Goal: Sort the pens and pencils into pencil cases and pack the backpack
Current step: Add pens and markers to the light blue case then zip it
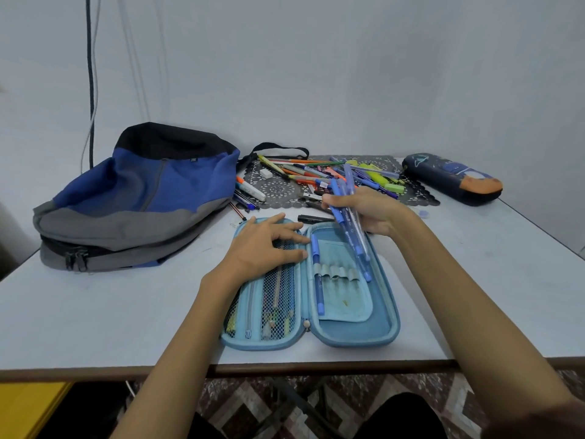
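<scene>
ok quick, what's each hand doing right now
left hand: open, fingers flat on the mesh side of the open blue pencil case
right hand: gripping a bunch of blue pens

Right hand (373,210) grips blue pens (351,223) — left hand (266,245) presses open case (357,331).

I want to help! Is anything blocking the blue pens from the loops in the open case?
Nothing visible. The right hand holds the blue pens over the loops; one pen fills the leftmost, the left hand rests on the mesh side.
</scene>
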Motion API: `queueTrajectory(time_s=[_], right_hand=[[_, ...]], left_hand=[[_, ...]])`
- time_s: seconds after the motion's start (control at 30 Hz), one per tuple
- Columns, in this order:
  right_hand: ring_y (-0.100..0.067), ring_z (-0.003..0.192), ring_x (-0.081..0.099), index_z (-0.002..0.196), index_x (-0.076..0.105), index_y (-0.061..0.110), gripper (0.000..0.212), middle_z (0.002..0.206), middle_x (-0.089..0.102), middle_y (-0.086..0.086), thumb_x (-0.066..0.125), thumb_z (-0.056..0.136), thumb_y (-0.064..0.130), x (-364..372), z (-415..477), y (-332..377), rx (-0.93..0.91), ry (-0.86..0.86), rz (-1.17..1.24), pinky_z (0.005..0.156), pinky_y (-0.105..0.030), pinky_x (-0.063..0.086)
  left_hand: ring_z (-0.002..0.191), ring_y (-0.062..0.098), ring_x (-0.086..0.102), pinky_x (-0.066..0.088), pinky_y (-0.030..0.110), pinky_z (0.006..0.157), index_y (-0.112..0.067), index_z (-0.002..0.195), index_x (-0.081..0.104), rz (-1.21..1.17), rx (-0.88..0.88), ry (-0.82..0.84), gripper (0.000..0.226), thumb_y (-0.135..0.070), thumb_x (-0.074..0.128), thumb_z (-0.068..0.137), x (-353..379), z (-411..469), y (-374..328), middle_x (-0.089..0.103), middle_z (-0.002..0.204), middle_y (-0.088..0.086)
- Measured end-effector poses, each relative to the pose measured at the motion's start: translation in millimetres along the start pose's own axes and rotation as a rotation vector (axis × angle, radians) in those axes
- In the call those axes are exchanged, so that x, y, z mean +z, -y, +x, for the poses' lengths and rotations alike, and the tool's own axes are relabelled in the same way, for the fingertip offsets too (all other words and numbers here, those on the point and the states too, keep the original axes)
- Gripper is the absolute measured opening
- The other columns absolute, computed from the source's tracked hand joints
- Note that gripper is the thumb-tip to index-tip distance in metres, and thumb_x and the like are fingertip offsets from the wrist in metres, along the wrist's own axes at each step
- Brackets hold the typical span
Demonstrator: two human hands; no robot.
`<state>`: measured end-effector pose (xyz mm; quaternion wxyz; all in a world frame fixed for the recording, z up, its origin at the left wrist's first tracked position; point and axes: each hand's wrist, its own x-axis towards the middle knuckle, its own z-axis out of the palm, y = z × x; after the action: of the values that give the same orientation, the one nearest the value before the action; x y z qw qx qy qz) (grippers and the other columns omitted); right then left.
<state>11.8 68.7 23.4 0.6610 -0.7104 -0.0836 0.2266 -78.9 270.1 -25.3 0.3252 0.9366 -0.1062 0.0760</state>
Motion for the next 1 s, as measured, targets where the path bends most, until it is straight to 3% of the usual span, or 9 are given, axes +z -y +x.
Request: queueTrajectory(time_s=[0.1, 0.2, 0.33, 0.47, 0.57, 0.67, 0.83, 1.0], right_hand=[[-0.014, 0.064, 0.063, 0.099, 0.06, 0.003, 0.017, 0.074, 0.066, -0.003, 0.069, 0.087, 0.012, -4.0, 0.2, 5.6, -0.03, -0.047, -0.02, 0.061, -0.031, 0.057], [-0.013, 0.064, 0.065, 0.106, 0.061, 0.0, 0.024, 0.08, 0.067, -0.005, 0.068, 0.087, 0.011, -7.7, 2.4, 10.8, -0.084, -0.088, 0.011, 0.056, -0.028, 0.055], [-0.019, 0.075, 0.064, 0.11, 0.059, 0.001, 0.031, 0.089, 0.069, -0.009, 0.071, 0.084, 0.012, -11.3, 8.4, 10.3, -0.11, -0.166, -0.016, 0.074, -0.04, 0.056], [-0.013, 0.066, 0.062, 0.096, 0.056, 0.006, 0.019, 0.081, 0.066, -0.006, 0.07, 0.086, 0.012, -10.2, 12.3, 10.5, -0.18, -0.28, -0.062, 0.057, -0.031, 0.053], [-0.016, 0.067, 0.063, 0.088, 0.056, 0.006, 0.017, 0.078, 0.066, -0.006, 0.072, 0.085, 0.012, -6.9, 15.2, 8.9, -0.19, -0.301, -0.107, 0.056, -0.032, 0.052], [-0.016, 0.062, 0.061, 0.086, 0.06, 0.005, 0.011, 0.078, 0.067, -0.008, 0.07, 0.087, 0.01, -3.1, 19.6, 9.2, -0.225, -0.322, -0.08, 0.045, -0.024, 0.045], [-0.009, 0.056, 0.061, 0.106, 0.061, -0.004, 0.022, 0.08, 0.066, -0.009, 0.066, 0.088, 0.009, -2.9, 20.1, 17.0, -0.235, -0.385, -0.084, 0.051, -0.026, 0.043], [-0.007, 0.048, 0.054, 0.094, 0.056, 0.003, 0.014, 0.076, 0.058, -0.012, 0.066, 0.088, 0.01, -4.8, 16.1, 25.5, -0.291, -0.406, -0.176, 0.044, -0.02, 0.041]], left_hand=[[0.143, 0.002, 0.024, 0.001, 0.045, 0.12, -0.043, 0.111, 0.068, -0.004, 0.008, 0.0, 0.03, -0.041, 0.073, 0.082, 0.1, -0.1, 0.7, 0.048, 0.143, -0.018], [0.144, 0.003, 0.024, 0.001, 0.045, 0.12, -0.043, 0.112, 0.068, 0.001, 0.01, 0.001, 0.031, -0.043, 0.073, 0.082, -0.1, -0.2, 0.9, 0.048, 0.143, -0.018], [0.144, 0.003, 0.024, 0.001, 0.046, 0.12, -0.043, 0.112, 0.068, 0.004, 0.007, 0.007, 0.036, -0.051, 0.07, 0.077, 0.3, 0.1, 1.1, 0.048, 0.143, -0.018], [0.143, 0.003, 0.024, 0.001, 0.047, 0.12, -0.044, 0.112, 0.068, 0.006, 0.01, 0.005, 0.037, -0.052, 0.069, 0.075, 0.4, 0.1, 1.2, 0.048, 0.143, -0.018], [0.144, 0.004, 0.024, 0.001, 0.046, 0.12, -0.042, 0.113, 0.068, 0.011, 0.01, 0.005, 0.036, -0.05, 0.071, 0.078, 0.4, -0.3, 1.3, 0.048, 0.144, -0.018], [0.144, 0.003, 0.024, 0.002, 0.047, 0.12, -0.042, 0.112, 0.068, 0.008, 0.009, 0.003, 0.034, -0.048, 0.072, 0.079, -0.4, -0.6, 0.6, 0.048, 0.143, -0.018], [0.144, 0.003, 0.024, 0.002, 0.047, 0.12, -0.043, 0.112, 0.068, 0.007, 0.014, 0.004, 0.029, -0.041, 0.073, 0.083, 0.1, -0.1, 0.2, 0.048, 0.144, -0.018], [0.143, 0.002, 0.024, 0.002, 0.046, 0.12, -0.043, 0.113, 0.068, 0.01, 0.01, 0.002, 0.03, -0.041, 0.072, 0.083, -0.1, -0.7, 0.4, 0.048, 0.143, -0.019]])
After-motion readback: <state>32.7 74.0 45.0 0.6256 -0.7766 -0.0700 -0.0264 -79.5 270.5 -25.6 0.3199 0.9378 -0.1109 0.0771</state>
